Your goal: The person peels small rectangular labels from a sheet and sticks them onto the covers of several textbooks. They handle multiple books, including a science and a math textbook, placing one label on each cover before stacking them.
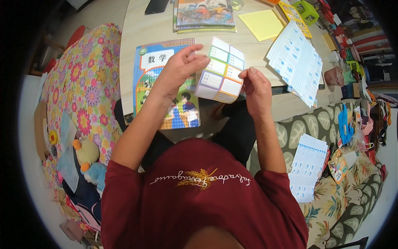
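Both hands are up at centre frame on a folded paper card sheet (222,70), white with coloured-bordered boxes, held just above the bench (132,37) edge. The left hand (180,68) pinches its upper left edge, fingers curled over the top; the right hand (255,89) grips the right edge, thumb and fingers closed on it. It looks light, thin and bendy, easily creased, so the edges seem the sensible hold. Directly beneath, a colourful textbook (163,83) lies flat. Upper right, a fan of printed worksheets (296,60) and a yellow paper sheet (261,23) crowd the bench; more worksheets (306,166) sit lower right on the sofa.
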Available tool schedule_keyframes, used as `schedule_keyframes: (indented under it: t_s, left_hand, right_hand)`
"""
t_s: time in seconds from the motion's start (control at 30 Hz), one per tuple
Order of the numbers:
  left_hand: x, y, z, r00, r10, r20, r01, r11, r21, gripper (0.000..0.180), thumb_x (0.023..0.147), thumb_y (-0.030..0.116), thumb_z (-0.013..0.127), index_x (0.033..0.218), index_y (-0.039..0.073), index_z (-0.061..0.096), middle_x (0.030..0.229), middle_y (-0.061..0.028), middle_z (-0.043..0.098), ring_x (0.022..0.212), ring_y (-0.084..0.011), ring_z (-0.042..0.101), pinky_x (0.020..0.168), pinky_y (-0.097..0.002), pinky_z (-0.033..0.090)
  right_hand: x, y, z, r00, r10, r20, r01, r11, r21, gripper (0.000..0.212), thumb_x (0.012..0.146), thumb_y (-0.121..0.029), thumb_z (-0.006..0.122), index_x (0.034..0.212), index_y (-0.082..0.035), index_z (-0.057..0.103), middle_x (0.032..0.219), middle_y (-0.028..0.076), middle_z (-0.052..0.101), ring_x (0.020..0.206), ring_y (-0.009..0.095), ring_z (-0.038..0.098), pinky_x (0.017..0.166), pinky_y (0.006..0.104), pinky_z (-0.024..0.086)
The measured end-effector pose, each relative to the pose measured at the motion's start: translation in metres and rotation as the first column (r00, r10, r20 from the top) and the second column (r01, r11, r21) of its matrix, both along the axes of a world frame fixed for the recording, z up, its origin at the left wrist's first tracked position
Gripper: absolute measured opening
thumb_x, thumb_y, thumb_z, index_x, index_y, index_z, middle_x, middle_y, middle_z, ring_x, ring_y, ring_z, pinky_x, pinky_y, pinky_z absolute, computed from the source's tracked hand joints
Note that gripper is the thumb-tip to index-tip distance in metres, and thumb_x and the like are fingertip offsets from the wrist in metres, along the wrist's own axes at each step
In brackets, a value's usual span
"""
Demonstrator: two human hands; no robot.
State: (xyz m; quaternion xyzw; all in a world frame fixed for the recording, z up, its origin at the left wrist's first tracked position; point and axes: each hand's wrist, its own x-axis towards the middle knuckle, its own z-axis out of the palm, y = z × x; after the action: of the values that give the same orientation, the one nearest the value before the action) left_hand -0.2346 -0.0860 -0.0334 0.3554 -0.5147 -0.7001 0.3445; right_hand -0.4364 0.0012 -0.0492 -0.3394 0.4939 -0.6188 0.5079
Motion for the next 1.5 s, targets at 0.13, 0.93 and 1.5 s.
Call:
schedule_keyframes:
  t_s: [0.13,0.93,1.5]
  left_hand:
    - [0.014,0.041,0.009,0.98,-0.107,-0.166,0.137,0.974,0.183,0.041,0.081,0.019,0.067,0.114,-0.002,0.055,0.102,-0.009,0.064,0.092,-0.0142,0.061,0.083,-0.0274,0.047]
    - [0.039,0.064,-0.026,0.982,0.088,-0.164,-0.047,0.969,0.242,0.029,0.083,0.009,0.061,0.109,-0.003,0.058,0.102,-0.0092,0.064,0.086,-0.014,0.062,0.079,-0.0278,0.048]
    - [0.03,0.073,-0.01,0.959,0.189,-0.213,-0.136,0.961,0.239,0.021,0.086,0.013,0.06,0.101,-0.001,0.061,0.093,-0.0067,0.065,0.079,-0.0098,0.061,0.071,-0.0242,0.049]
  right_hand:
    - [0.016,0.002,0.005,0.987,0.101,-0.122,-0.111,0.991,-0.07,0.019,0.089,-0.02,0.057,0.086,-0.002,0.062,0.076,0.002,0.06,0.066,0.008,0.051,0.062,0.0209,0.041]
    - [0.053,0.018,0.007,0.933,0.224,-0.282,-0.231,0.973,0.008,0.015,0.08,0.0,0.065,0.093,0.0,0.057,0.091,0.006,0.061,0.081,0.01,0.058,0.069,0.0235,0.048]
    - [0.078,0.025,0.014,0.565,-0.148,-0.811,-0.196,0.932,-0.306,0.026,0.071,-0.004,0.07,0.096,-0.002,0.062,0.093,0.012,0.061,0.083,0.028,0.06,0.07,0.0339,0.049]
